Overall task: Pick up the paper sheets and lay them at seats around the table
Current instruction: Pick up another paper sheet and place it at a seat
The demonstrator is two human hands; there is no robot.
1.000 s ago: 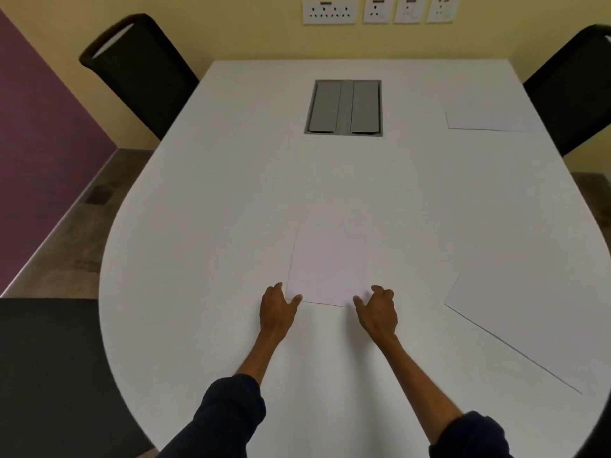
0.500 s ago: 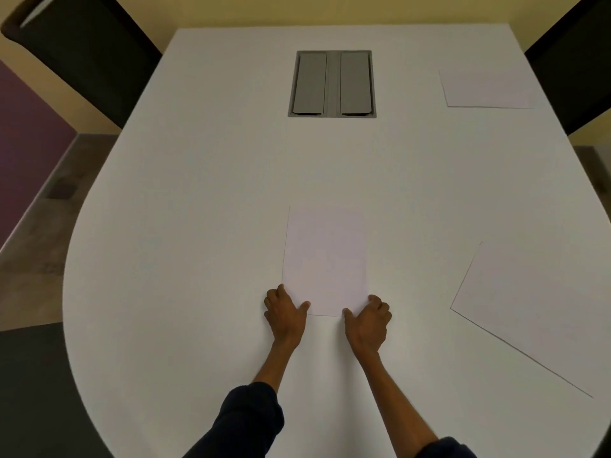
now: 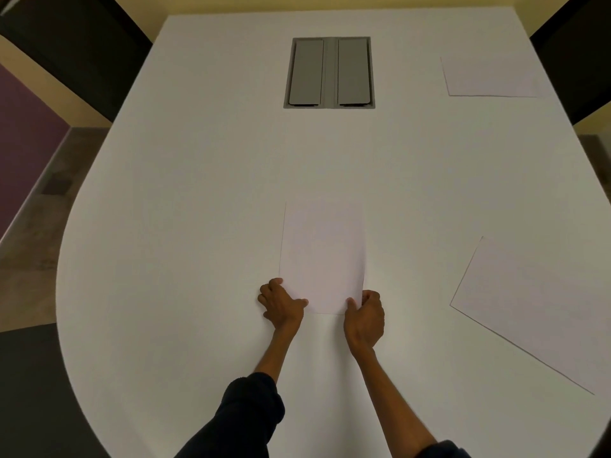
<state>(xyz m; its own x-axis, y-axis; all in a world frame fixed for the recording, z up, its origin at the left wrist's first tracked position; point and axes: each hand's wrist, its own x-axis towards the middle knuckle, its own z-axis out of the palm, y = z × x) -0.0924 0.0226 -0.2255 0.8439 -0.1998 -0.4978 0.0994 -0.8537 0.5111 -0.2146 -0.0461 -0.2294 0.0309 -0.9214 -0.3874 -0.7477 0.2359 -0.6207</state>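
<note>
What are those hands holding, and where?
The middle paper sheet, by its near corners: left hand on one, right hand on the other.

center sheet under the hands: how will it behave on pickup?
The center sheet looks like thin paper lying flat on the smooth white table, so it is probably floppy and light, likely to droop if held by one edge. Both hands, left hand and right hand, pinch its near corners, which should limit sagging.
</note>
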